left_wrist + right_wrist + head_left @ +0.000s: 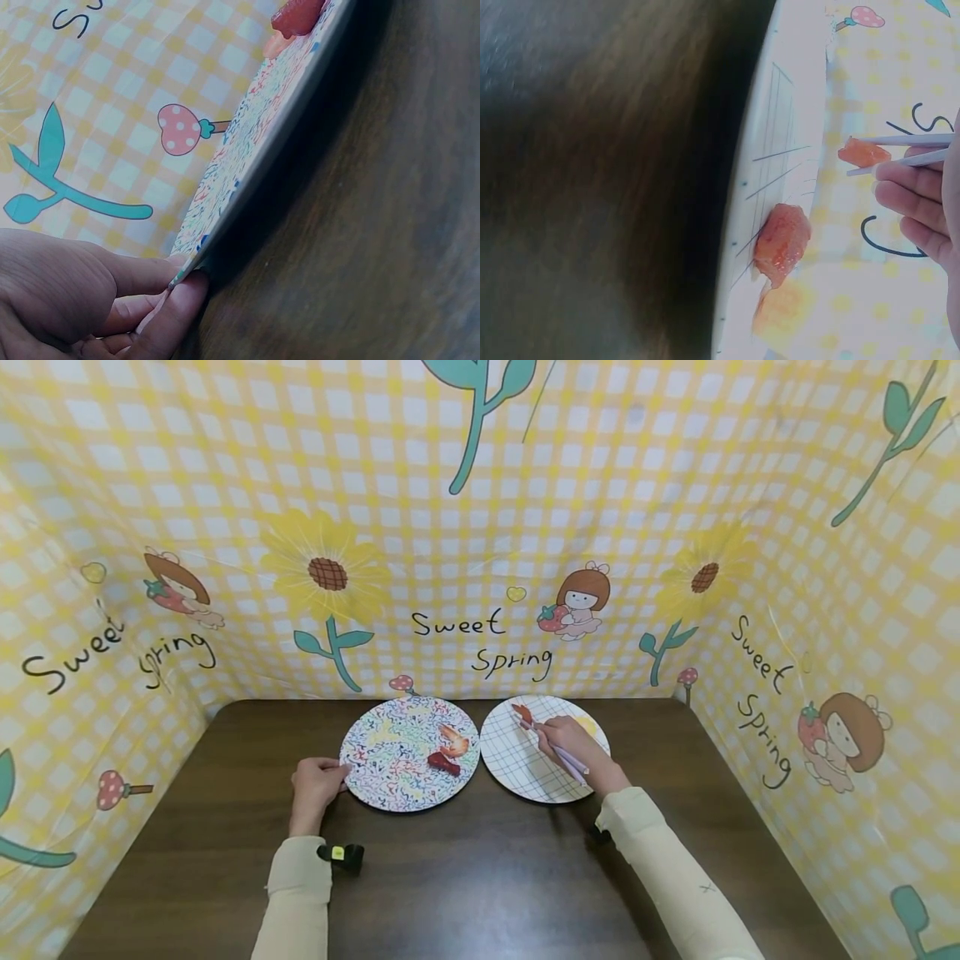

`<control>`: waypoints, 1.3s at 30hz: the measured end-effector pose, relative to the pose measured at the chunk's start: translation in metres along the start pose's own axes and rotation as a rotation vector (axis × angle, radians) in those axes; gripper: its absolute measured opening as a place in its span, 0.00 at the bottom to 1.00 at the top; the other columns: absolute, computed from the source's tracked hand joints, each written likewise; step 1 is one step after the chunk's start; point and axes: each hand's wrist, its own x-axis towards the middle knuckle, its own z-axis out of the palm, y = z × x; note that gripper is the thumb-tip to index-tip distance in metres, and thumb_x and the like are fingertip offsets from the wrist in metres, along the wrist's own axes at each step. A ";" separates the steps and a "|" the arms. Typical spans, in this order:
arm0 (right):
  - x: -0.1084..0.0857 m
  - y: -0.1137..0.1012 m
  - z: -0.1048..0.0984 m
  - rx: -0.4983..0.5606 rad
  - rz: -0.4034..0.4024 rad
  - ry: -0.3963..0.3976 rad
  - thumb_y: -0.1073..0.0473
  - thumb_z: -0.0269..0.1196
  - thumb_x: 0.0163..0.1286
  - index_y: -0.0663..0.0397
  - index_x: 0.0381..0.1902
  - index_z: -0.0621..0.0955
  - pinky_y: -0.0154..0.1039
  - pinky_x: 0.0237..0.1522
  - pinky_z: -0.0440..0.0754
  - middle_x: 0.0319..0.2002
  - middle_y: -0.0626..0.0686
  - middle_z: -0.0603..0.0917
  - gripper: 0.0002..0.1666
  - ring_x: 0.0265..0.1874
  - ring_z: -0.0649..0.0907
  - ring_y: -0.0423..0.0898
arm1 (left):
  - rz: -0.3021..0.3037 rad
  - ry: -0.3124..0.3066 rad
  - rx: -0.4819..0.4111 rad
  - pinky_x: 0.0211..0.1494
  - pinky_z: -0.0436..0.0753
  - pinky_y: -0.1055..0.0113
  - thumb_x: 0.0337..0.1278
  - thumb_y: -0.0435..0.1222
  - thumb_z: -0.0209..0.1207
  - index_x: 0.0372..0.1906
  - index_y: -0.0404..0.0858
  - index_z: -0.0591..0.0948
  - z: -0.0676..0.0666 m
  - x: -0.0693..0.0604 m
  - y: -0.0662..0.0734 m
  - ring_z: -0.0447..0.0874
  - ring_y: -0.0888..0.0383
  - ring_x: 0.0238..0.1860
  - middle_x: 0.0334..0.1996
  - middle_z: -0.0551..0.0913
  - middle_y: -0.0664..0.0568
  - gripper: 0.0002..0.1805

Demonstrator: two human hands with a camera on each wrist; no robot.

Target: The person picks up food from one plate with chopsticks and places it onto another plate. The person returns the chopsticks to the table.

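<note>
The carrier is a dark brown wood-grain table, spreading outward from both hands and nearer than either, with a pale sheen on the stretch between and below them. Directly on it lie two round plates. The squiggle-patterned plate extends rightward from the pinch of the left hand, its rim between thumb and fingers. The grid-lined plate lies beneath the right hand. Between the two grips, the plates' rims sit side by side, touching or nearly so.

The left plate lies beside the right plate.
</note>
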 end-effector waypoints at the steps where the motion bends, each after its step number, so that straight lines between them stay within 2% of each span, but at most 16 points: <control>1: 0.001 -0.001 -0.001 -0.001 -0.001 -0.001 0.71 0.57 0.64 0.63 0.29 0.82 0.48 0.30 0.80 0.20 0.55 0.82 0.07 0.21 0.81 0.52 | -0.002 0.000 0.000 0.29 0.80 0.74 0.66 0.35 0.62 0.53 0.20 0.80 0.000 0.000 0.000 0.83 0.67 0.25 0.48 0.82 0.28 0.21; 13: 0.006 -0.007 -0.008 0.020 0.010 0.002 0.71 0.56 0.65 0.66 0.32 0.84 0.48 0.33 0.81 0.24 0.57 0.85 0.09 0.24 0.83 0.53 | -0.003 -0.012 0.014 0.30 0.80 0.73 0.67 0.35 0.62 0.56 0.21 0.80 0.000 -0.002 0.000 0.83 0.64 0.27 0.48 0.83 0.30 0.22; 20: 0.008 -0.010 -0.006 0.055 0.027 -0.006 0.70 0.57 0.67 0.71 0.42 0.87 0.49 0.37 0.84 0.29 0.59 0.87 0.13 0.27 0.85 0.54 | -0.005 0.009 0.015 0.29 0.79 0.73 0.66 0.36 0.63 0.53 0.20 0.80 -0.004 -0.001 -0.001 0.83 0.65 0.25 0.45 0.85 0.30 0.22; 26: 0.009 -0.013 -0.010 0.068 0.065 -0.022 0.70 0.56 0.68 0.70 0.42 0.87 0.48 0.35 0.83 0.27 0.58 0.86 0.13 0.26 0.84 0.54 | -0.010 0.004 0.015 0.31 0.78 0.72 0.66 0.37 0.63 0.53 0.21 0.80 -0.002 0.001 0.000 0.83 0.64 0.26 0.46 0.83 0.31 0.22; 32: 0.011 -0.015 -0.012 0.089 0.035 0.011 0.70 0.57 0.67 0.71 0.40 0.86 0.50 0.37 0.83 0.28 0.59 0.86 0.12 0.28 0.85 0.55 | -0.015 0.012 0.011 0.30 0.79 0.73 0.66 0.37 0.63 0.54 0.21 0.80 0.000 0.002 -0.001 0.83 0.65 0.25 0.45 0.85 0.31 0.22; 39: 0.014 -0.016 -0.009 0.079 0.044 -0.028 0.68 0.56 0.69 0.69 0.43 0.87 0.48 0.38 0.84 0.30 0.57 0.88 0.14 0.29 0.86 0.53 | -0.028 0.002 0.025 0.32 0.80 0.71 0.67 0.37 0.63 0.54 0.22 0.81 0.000 0.001 0.001 0.84 0.62 0.29 0.49 0.82 0.30 0.21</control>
